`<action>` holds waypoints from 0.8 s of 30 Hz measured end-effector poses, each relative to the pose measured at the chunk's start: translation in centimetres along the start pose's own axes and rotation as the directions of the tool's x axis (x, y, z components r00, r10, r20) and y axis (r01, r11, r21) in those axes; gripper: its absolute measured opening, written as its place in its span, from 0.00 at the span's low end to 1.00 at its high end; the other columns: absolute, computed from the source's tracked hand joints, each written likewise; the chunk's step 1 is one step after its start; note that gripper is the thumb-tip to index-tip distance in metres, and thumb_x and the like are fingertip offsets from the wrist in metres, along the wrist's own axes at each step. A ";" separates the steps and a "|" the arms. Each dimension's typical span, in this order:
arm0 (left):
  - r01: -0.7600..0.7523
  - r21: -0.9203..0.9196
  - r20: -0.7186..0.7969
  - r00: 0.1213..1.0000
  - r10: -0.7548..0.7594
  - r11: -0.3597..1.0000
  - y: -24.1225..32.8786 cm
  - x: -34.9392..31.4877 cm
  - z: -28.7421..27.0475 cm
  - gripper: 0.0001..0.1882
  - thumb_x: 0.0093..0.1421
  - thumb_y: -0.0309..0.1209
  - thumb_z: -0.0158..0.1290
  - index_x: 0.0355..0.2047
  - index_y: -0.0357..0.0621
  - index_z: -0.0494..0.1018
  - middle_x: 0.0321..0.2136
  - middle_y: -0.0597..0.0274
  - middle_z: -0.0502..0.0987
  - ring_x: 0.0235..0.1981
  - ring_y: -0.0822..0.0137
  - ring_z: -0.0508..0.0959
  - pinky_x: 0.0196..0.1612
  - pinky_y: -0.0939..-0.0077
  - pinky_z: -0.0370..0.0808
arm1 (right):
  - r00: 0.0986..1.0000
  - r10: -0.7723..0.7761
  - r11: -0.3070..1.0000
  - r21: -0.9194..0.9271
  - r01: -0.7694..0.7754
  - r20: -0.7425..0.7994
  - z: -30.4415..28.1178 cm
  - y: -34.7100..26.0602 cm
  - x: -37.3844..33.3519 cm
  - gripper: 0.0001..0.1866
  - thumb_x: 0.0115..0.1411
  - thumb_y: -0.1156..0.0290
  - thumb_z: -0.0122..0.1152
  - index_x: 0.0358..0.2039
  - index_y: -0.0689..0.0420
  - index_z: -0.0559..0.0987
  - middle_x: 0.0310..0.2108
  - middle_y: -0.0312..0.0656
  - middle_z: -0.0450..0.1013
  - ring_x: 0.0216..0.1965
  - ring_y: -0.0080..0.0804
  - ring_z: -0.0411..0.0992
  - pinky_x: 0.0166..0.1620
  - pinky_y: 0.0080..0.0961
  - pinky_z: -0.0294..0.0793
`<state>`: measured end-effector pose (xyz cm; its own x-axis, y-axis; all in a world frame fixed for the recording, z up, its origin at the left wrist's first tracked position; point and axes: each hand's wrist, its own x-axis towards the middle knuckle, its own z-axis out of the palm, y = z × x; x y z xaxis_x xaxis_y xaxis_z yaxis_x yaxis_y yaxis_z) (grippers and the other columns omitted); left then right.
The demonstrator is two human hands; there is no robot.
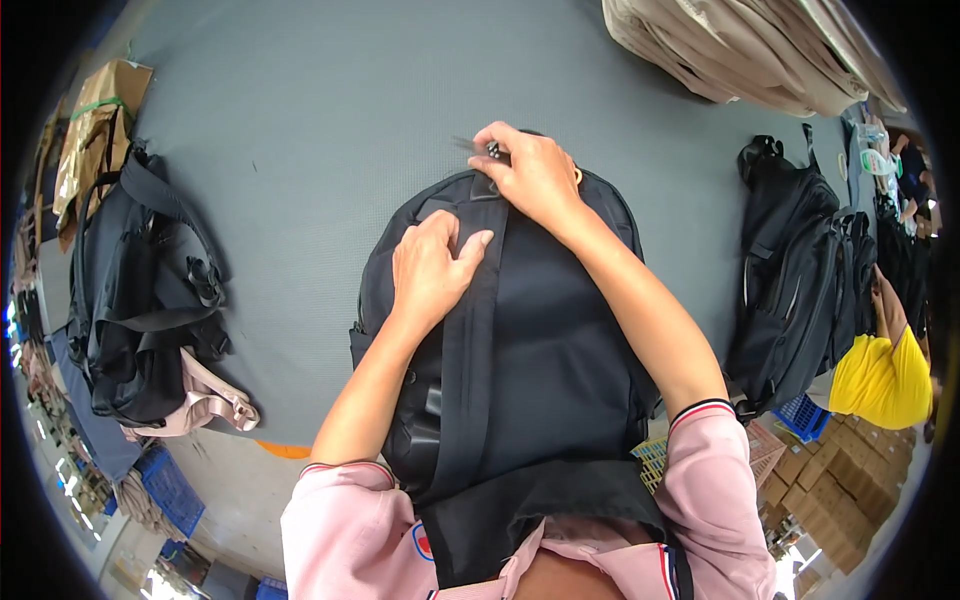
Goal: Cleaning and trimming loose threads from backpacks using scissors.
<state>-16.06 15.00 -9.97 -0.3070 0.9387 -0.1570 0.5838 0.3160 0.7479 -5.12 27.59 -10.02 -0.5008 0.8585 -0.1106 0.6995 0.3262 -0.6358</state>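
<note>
A black backpack (560, 330) lies on the grey table in front of me, its rounded top pointing away. My right hand (535, 175) is closed at the top edge by the handle area, pinching a small dark thing (494, 150) with a thin, blurred tip; its kind is not clear. On the upper left of the bag rests my left hand (438, 262), thumb held apart from its bent fingers, with nothing visible between them. Beside it a wide black strap (472, 330) runs down the bag.
Black bags with straps (150, 290) are heaped at the table's left edge, near a brown paper package (100, 140). More black backpacks (795, 270) stand at the right. Beige fabric pieces (740, 50) are stacked at the far right. A person in yellow (880, 380) is beyond the right side.
</note>
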 end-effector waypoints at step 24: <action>-0.167 -0.078 -0.084 0.984 0.160 0.983 -2.2 -0.1 1.3 0.19 0.49 0.31 0.57 0.19 0.36 0.57 0.18 0.55 0.59 0.20 0.55 0.62 0.26 0.66 0.62 | 0.991 -0.059 0.997 0.040 0.064 -0.121 2.9 2.5 2.3 0.10 0.56 0.61 0.58 0.33 0.54 0.78 0.16 0.41 0.71 0.17 0.30 0.69 0.24 0.26 0.65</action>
<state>-16.35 14.35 -12.45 -0.2711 0.9624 0.0195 0.5666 0.1432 0.8114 -5.98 29.27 -14.11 -0.4757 0.8794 0.0204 0.6448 0.3644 -0.6718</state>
